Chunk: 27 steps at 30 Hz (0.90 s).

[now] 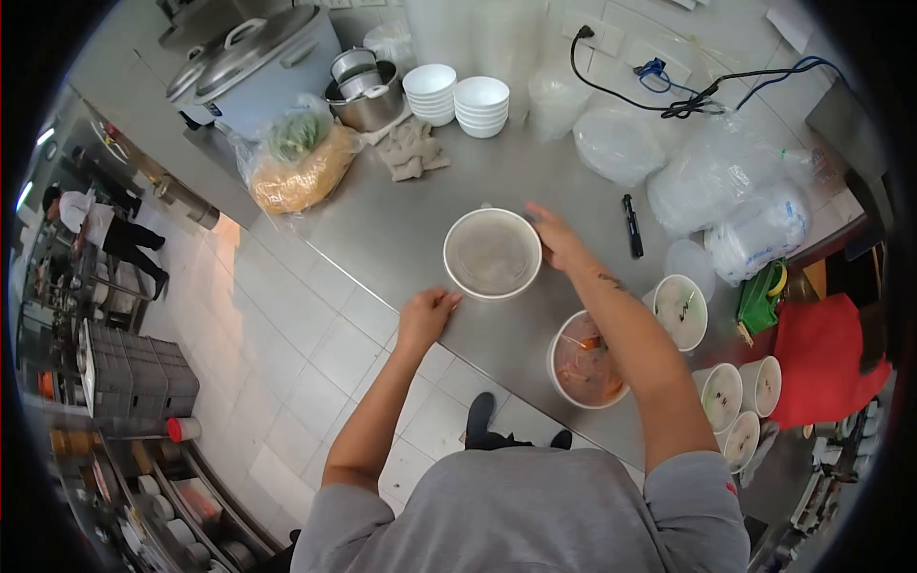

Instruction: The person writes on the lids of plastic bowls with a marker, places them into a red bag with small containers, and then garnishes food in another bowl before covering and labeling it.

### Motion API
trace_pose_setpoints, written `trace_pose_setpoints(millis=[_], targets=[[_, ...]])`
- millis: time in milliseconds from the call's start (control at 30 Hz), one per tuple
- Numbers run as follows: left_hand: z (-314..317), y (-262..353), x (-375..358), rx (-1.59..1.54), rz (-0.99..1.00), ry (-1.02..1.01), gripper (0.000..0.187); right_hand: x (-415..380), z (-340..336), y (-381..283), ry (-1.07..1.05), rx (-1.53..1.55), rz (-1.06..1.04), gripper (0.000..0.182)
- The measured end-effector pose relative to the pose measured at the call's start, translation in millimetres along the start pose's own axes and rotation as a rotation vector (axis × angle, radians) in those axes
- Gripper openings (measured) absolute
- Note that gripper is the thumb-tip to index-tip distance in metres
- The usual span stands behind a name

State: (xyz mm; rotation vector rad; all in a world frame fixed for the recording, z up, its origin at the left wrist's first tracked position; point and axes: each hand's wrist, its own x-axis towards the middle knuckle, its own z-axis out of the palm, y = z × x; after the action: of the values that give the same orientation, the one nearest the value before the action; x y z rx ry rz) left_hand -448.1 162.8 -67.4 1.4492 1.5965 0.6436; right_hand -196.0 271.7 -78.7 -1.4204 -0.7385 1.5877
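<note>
A round white tub with a translucent lid (492, 254) stands on the steel counter (382, 239) in front of me. My right hand (554, 236) is at the tub's right side, fingers apart. At its lower left edge is my left hand (429, 315), with the fingers curled together; whether they pinch anything is too small to tell. Under my right forearm sits a second lidded tub with reddish-orange food (583, 368), partly hidden by the arm. Right of that arm is a lidded cup with dark marks (680, 310).
Several marked cups (721, 396) stand at the lower right, near a red cloth (826, 358). A black marker (632, 226), stacked white bowls (481, 105), a beige rag (413, 150) and a bagged orange food (304, 172) lie farther back. Another person (110, 234) is at far left.
</note>
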Motion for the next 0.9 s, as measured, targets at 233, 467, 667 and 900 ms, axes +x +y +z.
trace_pose_setpoints(millis=[233,467,667,900], targets=[[2,30,11,0.252,0.14,0.189,0.038,-2,-22,-6,0.352,-0.671,-0.273,0.037],[29,60,8,-0.431,0.351,0.061,0.067,-71,31,-26,-0.144,0.215,0.046,0.059],[6,101,33,-0.916,0.051,-0.104,0.055,-101,25,-44,-0.087,0.153,-0.168,0.073],[34,44,98,-0.38,0.029,0.045,0.039,-94,-3,-19,0.061,-0.396,-0.194,0.072]])
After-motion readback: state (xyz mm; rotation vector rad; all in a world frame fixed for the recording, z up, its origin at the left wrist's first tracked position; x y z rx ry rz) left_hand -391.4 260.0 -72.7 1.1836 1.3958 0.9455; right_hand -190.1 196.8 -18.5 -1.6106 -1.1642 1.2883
